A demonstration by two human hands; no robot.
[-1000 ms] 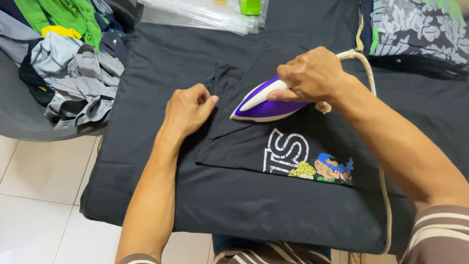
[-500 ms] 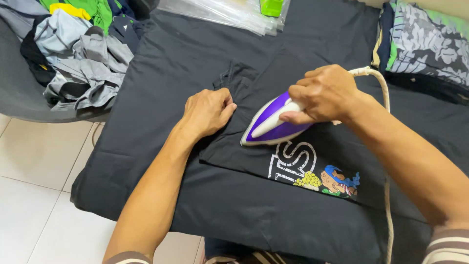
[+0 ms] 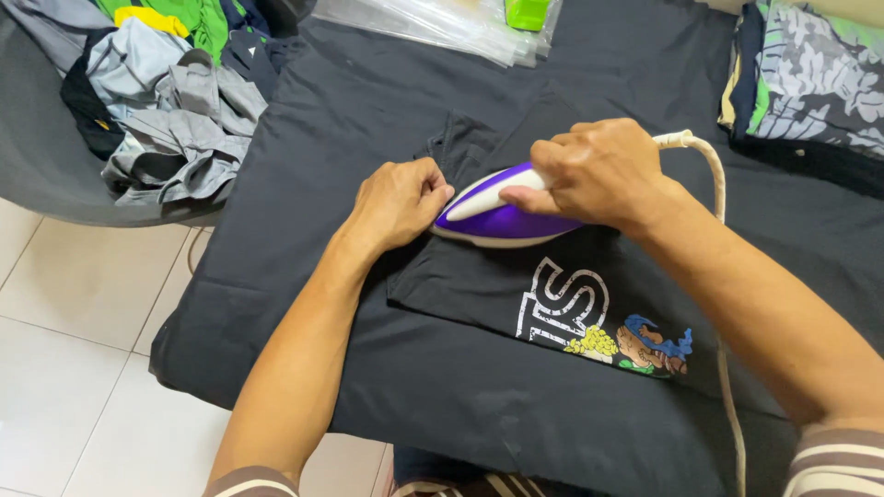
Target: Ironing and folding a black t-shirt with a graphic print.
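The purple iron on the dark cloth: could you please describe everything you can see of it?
The iron has a glossy purple body and a white handle, seemingly plastic. It lies flat, soleplate down, on a black printed T-shirt, nose toward the left hand. The right hand grips its handle; a cream cord trails from its rear.

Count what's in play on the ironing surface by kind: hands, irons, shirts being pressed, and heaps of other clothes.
Hands: 2, the left hand and the right hand
Iron, purple and white: 1
Black printed shirt being pressed: 1
Clothes heaps: 2, left heap and right stack
Total: 6
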